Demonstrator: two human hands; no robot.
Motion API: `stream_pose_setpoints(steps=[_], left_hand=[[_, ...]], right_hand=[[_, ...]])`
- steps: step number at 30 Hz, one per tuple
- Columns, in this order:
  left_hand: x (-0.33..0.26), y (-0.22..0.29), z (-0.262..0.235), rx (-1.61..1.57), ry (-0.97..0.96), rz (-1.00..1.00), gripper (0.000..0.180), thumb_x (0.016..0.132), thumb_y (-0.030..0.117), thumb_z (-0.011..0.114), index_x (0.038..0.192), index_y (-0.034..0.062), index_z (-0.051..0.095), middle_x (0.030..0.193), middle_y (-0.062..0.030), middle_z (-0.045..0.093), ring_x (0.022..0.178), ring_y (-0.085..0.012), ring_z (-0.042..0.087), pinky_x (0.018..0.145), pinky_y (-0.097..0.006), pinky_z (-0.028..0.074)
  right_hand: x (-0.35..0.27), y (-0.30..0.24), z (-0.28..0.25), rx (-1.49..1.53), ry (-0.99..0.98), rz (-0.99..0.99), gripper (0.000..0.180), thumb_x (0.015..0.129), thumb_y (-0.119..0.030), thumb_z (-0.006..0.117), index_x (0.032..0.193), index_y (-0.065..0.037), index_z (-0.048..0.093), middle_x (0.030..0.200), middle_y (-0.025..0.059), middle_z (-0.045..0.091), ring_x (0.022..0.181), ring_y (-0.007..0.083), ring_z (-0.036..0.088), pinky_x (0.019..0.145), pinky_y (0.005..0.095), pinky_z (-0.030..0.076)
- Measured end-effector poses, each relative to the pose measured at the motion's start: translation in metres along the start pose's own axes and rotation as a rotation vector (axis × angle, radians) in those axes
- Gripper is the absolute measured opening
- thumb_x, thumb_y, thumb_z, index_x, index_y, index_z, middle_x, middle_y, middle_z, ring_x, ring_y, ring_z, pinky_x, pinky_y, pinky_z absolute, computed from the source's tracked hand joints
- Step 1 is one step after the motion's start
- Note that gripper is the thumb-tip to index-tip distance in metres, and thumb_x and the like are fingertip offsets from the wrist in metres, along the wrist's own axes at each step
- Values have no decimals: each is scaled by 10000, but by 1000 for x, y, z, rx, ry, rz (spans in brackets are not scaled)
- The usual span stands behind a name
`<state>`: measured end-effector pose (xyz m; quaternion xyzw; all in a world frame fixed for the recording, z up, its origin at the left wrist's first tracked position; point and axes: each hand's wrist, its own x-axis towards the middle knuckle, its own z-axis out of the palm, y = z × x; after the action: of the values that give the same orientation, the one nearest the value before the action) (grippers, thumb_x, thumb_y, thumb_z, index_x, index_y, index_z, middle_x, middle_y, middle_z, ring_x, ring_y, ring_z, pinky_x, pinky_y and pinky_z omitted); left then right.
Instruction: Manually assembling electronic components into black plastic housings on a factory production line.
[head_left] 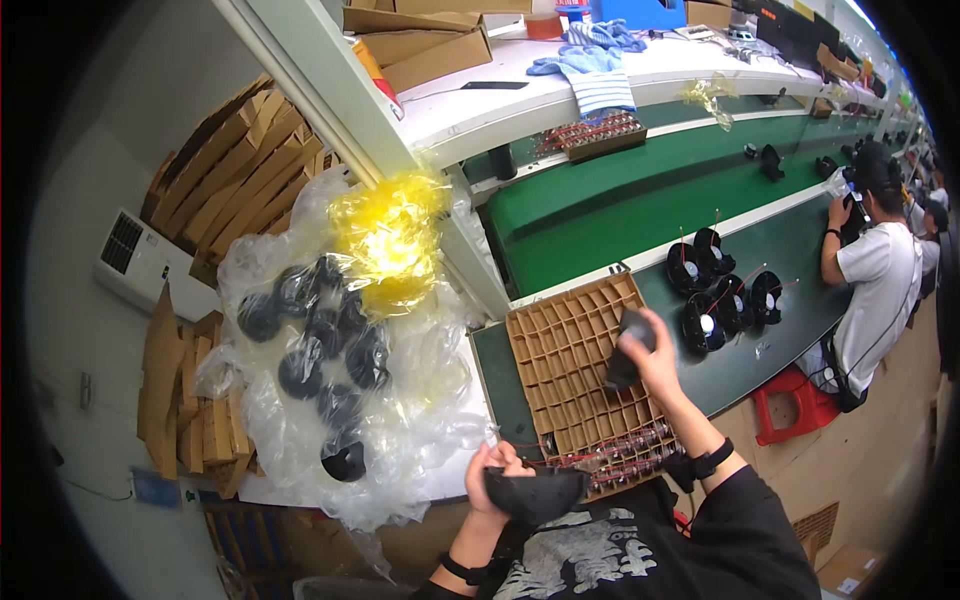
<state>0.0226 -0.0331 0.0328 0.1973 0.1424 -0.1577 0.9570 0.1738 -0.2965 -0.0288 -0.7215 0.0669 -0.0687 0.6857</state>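
Note:
My left hand [486, 480], low in the middle, is closed on a black half-dome shell [540, 496]; its hollow side is hidden. My right hand [656, 358] grips a dark curved piece [627, 350], which looks like another such shell, above the divided cardboard tray [560, 350]. Most of that tray's cells look bare, while its near rows hold small motor-like parts [632, 446] with red wires. To the right of the tray stand several black housings [705, 325] with white round middles and thin red wires.
On the left, clear plastic bags [425, 400] hold several black domes [300, 372], with yellow film [390, 240] behind. A green conveyor belt [600, 190] runs beyond a white post [330, 90]. At right, another person [880, 260] works near a red stool [795, 405].

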Motion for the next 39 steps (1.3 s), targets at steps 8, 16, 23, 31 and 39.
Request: stream_pose_setpoints(steps=[8, 16, 23, 31, 39], left_hand=[[-3, 28, -31, -378, 19, 25, 393, 954, 460, 370, 841, 94, 463, 559, -17, 460, 503, -170, 468, 506, -323, 407], [-38, 67, -121, -164, -172, 413, 412, 954, 471, 381, 895, 89, 522, 722, -41, 601, 694, -180, 580, 728, -390, 497], [-136, 145, -101, -127, 4, 888, 441, 934, 430, 383, 1027, 70, 620, 1126, -126, 615, 1140, -320, 509, 1067, -524, 290], [-84, 100, -129, -403, 89, 652, 393, 935, 467, 407, 862, 126, 588, 830, -33, 642, 843, -323, 607, 847, -502, 451], [-49, 99, -24, -340, 263, 533, 375, 952, 377, 412, 1026, 88, 639, 1047, -72, 653, 1049, -277, 585, 1004, -448, 407]], right_hand=[[-37, -16, 15, -775, -978, -544, 1076, 533, -447, 858, 1379, -45, 329, 1341, 264, 371, 1231, 416, 378, 1056, 460, 319], [-85, -159, 77, -113, -943, -532, 54, 822, -65, 675, 836, -19, 648, 785, 84, 665, 737, 194, 654, 659, 290, 510], [0, -251, 124, -202, -351, -892, 238, 715, -115, 770, 796, -45, 557, 762, 42, 568, 686, 144, 495, 647, 279, 416], [49, -246, 210, -349, -149, -946, 453, 646, -199, 831, 951, -74, 520, 1170, 149, 448, 1047, 289, 472, 932, 401, 403], [30, -233, 195, -334, 16, -1046, 1070, 601, -206, 843, 1421, 20, 194, 1278, 211, 396, 1179, 348, 396, 1015, 424, 338]])
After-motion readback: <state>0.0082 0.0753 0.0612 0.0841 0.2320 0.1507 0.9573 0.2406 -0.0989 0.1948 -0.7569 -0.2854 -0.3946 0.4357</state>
